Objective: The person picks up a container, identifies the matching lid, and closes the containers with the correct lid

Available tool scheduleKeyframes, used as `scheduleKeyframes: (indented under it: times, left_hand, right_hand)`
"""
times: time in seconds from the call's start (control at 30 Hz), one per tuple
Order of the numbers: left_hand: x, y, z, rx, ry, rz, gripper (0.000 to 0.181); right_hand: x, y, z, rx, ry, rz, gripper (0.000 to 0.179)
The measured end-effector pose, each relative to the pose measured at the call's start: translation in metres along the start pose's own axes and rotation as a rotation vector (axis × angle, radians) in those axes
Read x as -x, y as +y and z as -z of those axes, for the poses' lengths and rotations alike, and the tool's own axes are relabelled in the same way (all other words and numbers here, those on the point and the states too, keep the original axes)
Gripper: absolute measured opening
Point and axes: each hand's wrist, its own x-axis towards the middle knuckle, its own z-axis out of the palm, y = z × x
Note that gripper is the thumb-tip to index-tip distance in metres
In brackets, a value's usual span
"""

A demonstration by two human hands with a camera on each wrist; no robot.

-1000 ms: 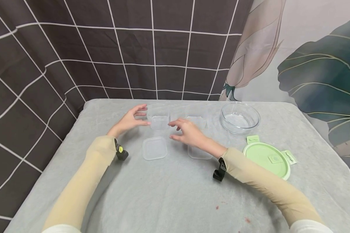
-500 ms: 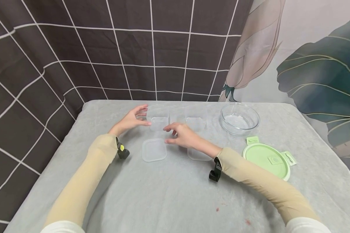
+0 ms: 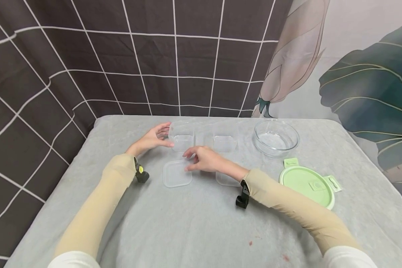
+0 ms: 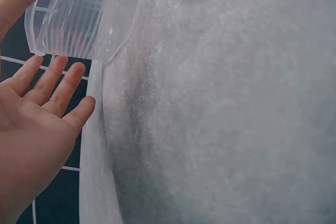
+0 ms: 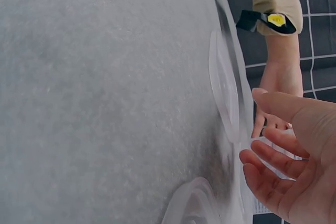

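Note:
My left hand (image 3: 150,140) is spread around the left side of a clear square plastic container (image 3: 183,130) at the back of the table. In the left wrist view, the thumb and fingers lie along the ribbed container (image 4: 79,19), the fingers straight and spread. My right hand (image 3: 206,159) hovers in front of that container, over the right edge of a clear square lid (image 3: 176,178). Its fingers are loosely bent and hold nothing. In the right wrist view, the lid (image 5: 223,85) lies flat beyond the thumb.
To the right stands a second clear container (image 3: 225,141); its square lid (image 3: 227,179) is partly hidden beneath my right forearm. Farther right are a round glass bowl (image 3: 276,139) and a green round lid with clips (image 3: 303,182). A dark gridded curtain (image 3: 154,56) hangs behind.
My right hand has moved left and toward me, from beside the left container to over the left lid's edge. The left hand stays at the container.

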Motion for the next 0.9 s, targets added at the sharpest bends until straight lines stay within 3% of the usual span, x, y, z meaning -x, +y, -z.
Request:
scheduleKeyframes:
  times: [0.53,0.9]
  left_hand:
    - [-0.007,-0.003,-0.006,0.044,-0.007,0.042,0.087]
    - [-0.011,-0.003,-0.012,0.020,-0.003,0.013,0.090]
  right_hand:
    - [-0.006,-0.001,-0.013,-0.008,-0.014,0.018,0.044]
    - [-0.010,0.001,-0.014,0.006,0.008,0.045,0.044]
